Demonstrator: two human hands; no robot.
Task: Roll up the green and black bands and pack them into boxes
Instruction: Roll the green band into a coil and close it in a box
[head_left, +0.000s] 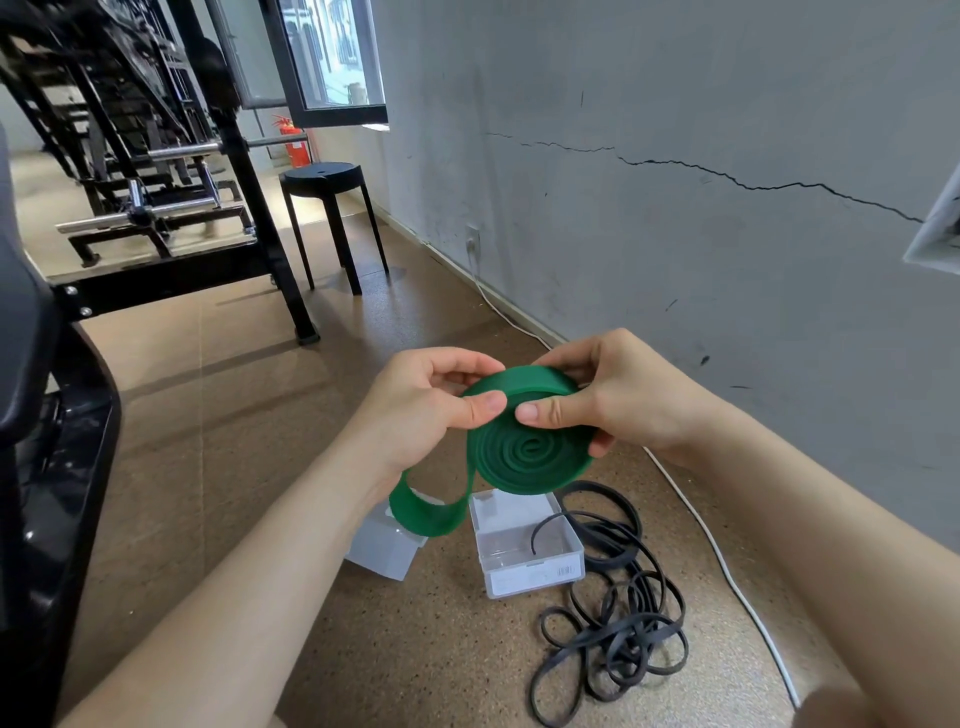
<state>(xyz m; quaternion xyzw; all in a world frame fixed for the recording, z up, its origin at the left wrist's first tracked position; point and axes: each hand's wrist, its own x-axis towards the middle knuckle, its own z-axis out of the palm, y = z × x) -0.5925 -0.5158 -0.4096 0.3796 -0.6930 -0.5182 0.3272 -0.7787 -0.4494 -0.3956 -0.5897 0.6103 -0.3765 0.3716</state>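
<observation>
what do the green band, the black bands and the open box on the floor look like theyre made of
Green band: looks like rubber or latex, matte; it coils tightly and its loose tail hangs in a soft loop. Black bands: probably the same rubbery stuff, narrower, matte, lying in limp tangled loops. Open box: clear hard plastic, glossy; see-through walls with glints.

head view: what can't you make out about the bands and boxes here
All in the head view:
- Frosted box: the hanging loop of the green band covers its top, so its contents are hidden.
- Clear box: the label print is too small to read.
- Black bands: tangled, count unclear.
- Roll's far edge: behind the fingers of the left hand and right hand.
</observation>
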